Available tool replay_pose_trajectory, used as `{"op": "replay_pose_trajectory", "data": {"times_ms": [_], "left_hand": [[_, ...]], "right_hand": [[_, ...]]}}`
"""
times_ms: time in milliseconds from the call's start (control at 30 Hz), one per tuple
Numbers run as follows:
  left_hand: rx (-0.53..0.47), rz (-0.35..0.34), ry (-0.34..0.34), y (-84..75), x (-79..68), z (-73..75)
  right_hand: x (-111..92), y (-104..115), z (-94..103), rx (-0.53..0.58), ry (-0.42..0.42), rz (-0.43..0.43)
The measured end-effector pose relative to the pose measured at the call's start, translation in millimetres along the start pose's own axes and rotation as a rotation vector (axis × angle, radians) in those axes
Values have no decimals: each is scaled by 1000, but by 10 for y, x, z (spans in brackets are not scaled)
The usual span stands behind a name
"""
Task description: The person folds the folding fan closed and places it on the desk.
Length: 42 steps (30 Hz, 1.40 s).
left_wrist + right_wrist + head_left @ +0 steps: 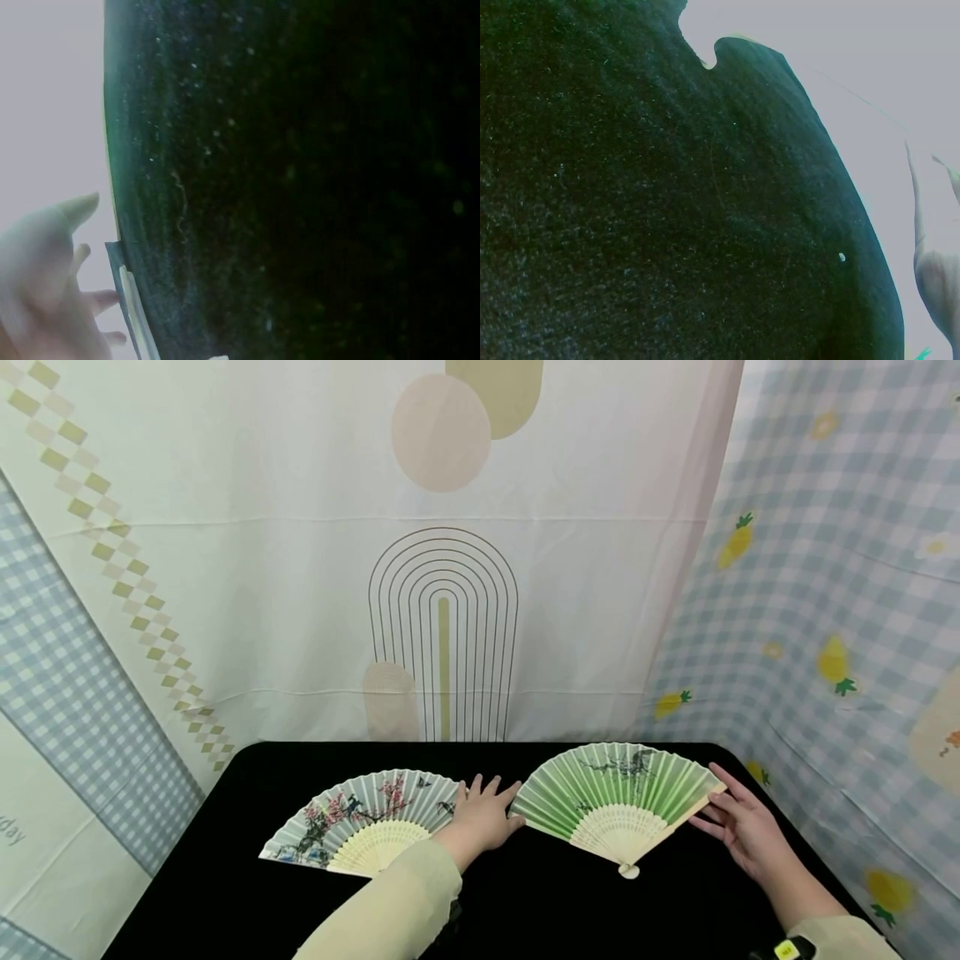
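A green folding fan (592,789) with a dark branch print lies spread on the black-covered table, its pale ribs meeting at a pivot toward the front. My right hand (750,835) holds its right end, fingers on both sides of the pale outer stick. Fingers spread wide, my left hand (483,817) is at the fan's left end, its thumb right at the edge. Left of it lies a second folding fan (337,818), white with pink blossoms, its right part overlapped by the left hand and sleeve. In the left wrist view, the left hand (45,292) appears washed out.
The black table (555,910) ends at a white printed curtain (300,610) behind. A blue checked curtain (840,577) with pineapple prints hangs along the right side. Another checked cloth (67,693) hangs on the left.
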<state>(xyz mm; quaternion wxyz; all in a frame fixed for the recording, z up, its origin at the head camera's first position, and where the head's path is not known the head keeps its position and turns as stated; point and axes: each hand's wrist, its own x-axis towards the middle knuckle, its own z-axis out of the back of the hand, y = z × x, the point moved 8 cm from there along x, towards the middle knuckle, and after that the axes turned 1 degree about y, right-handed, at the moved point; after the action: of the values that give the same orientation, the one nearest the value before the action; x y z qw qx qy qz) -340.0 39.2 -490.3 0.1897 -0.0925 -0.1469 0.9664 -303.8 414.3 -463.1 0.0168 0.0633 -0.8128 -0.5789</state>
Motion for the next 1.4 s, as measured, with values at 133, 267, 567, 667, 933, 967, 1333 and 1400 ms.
{"op": "replay_pose_trajectory", "data": {"times_ms": [133, 267, 567, 667, 933, 967, 1333, 1400], "left_hand": [[-44, -34, 5, -3, 1, 13], [-69, -50, -13, -7, -11, 84], [-123, -82, -115, -50, -57, 272], [-174, -90, -128, -59, -72, 325], [-292, -91, -115, -48, -153, 419], [-310, -88, -112, -40, -164, 424], [-561, -62, -144, 56, -315, 461], [-652, -63, -150, 60, -352, 465]], "right_hand": [[-12, 20, -8, 59, 44, 28], [-22, 60, -45, 156, 116, 61], [-21, 143, -88, 257, 172, 85], [-13, 159, -95, 274, 182, 90], [-2, 173, -140, 271, 184, 112], [-2, 175, -149, 273, 184, 112], [2, 219, -281, 327, 209, 131], [2, 220, -306, 331, 214, 141]]}}
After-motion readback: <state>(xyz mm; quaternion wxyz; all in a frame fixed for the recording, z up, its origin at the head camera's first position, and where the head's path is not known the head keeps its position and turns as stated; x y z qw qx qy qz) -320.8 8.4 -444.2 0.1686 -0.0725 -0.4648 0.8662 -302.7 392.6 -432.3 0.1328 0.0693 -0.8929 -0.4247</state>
